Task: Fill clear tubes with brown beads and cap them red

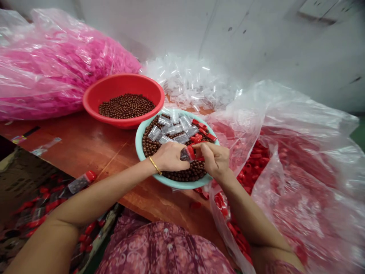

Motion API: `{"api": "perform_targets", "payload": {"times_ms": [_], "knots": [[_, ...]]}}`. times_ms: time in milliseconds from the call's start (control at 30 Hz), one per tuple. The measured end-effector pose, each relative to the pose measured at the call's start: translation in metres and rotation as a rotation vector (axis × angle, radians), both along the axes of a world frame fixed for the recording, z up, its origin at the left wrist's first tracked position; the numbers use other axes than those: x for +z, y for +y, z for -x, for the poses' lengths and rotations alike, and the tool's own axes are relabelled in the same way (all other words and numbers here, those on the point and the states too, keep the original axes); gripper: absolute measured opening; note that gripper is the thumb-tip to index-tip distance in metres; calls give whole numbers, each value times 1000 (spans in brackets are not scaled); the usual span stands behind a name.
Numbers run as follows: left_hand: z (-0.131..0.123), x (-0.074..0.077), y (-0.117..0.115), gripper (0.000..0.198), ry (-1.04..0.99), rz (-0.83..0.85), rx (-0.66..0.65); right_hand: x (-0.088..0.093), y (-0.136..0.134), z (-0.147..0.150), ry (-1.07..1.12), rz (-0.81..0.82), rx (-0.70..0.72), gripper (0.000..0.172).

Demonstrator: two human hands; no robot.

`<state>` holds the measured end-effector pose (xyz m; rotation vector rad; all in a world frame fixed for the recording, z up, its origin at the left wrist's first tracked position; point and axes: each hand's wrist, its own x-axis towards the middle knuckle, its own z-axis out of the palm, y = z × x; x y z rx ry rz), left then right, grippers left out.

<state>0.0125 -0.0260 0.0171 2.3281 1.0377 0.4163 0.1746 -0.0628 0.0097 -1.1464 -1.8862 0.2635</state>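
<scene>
Over a teal bowl [139, 146] of small brown balls, clear plastic vials [171, 128] and red caps [203, 131], both my hands meet. My left hand [169, 156], with a gold bangle on the wrist, is closed around a small clear vial [186, 154]. My right hand [214, 158] pinches a red cap [191, 152] at the vial's end. The two hands touch at the vial, just above the brown balls [188, 173].
A red bowl [122, 85] of brown balls stands behind the teal one. A big bag of pink parts [51, 64] lies at the back left, clear vials [188, 80] are heaped behind, and a bag of red caps [270, 160] spreads at right. Capped vials [82, 182] fill a box at lower left.
</scene>
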Motion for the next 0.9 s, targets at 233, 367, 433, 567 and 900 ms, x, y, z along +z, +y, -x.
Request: {"api": "perform_targets", "payload": {"times_ms": [233, 367, 433, 567, 900], "knots": [[4, -5, -4, 26, 120, -103, -148, -10, 18, 30, 288, 385, 97, 61], [1, -11, -3, 27, 121, -197, -136, -3, 18, 31, 176, 422, 187, 62], [-1, -9, -5, 25, 107, -238, -112, 2, 20, 30, 205, 439, 184, 65], [17, 12, -12, 17, 68, -362, 22, 12, 27, 10, 366, 444, 86, 82], [195, 24, -23, 31, 837, -222, 488, -8, 17, -45, -628, 41, -108, 31]]}}
